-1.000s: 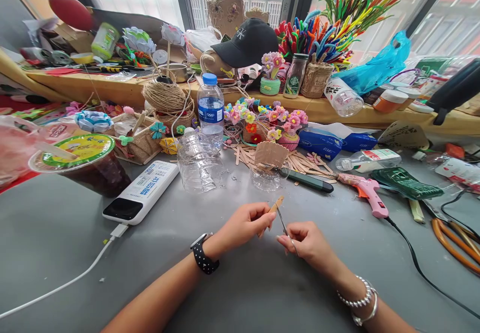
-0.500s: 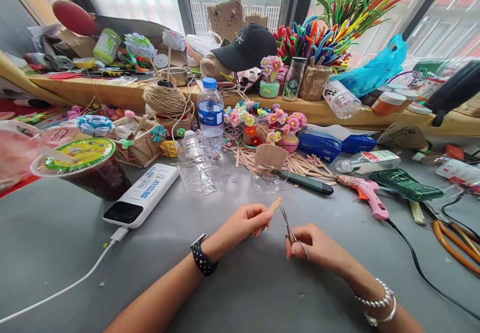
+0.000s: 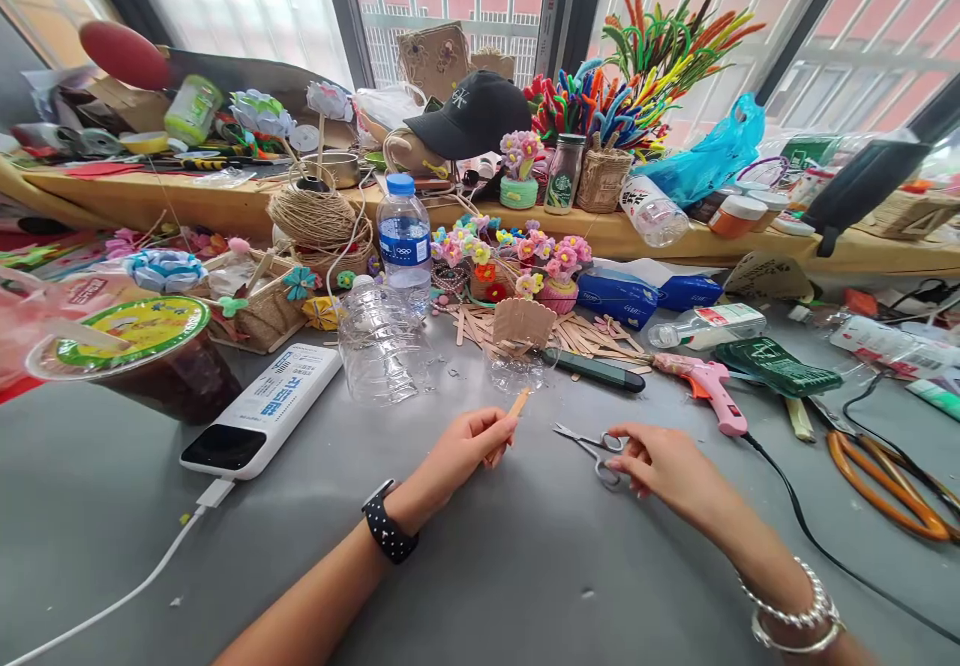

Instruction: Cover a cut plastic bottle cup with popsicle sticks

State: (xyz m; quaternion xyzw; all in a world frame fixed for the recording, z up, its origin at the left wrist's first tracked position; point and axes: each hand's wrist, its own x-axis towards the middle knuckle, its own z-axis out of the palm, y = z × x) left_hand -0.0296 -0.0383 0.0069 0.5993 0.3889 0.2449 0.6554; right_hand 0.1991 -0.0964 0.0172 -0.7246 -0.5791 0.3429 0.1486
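In the head view, the left hand (image 3: 466,449) pinches a stick (image 3: 518,403), its tip jutting up past thumb and fingers; the scissors (image 3: 582,438) lie to the stick's right, blades toward it; the right hand (image 3: 667,463) has its fingertips at the scissors' loops, whether gripping I cannot tell; beyond it on the table (image 3: 480,586) lies a glue gun (image 3: 721,401).

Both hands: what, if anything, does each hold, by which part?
Left hand: a flat, pale wooden stick, by its near end. Right hand: small silver metal scissors, at the finger loops; whether gripped, cannot tell.
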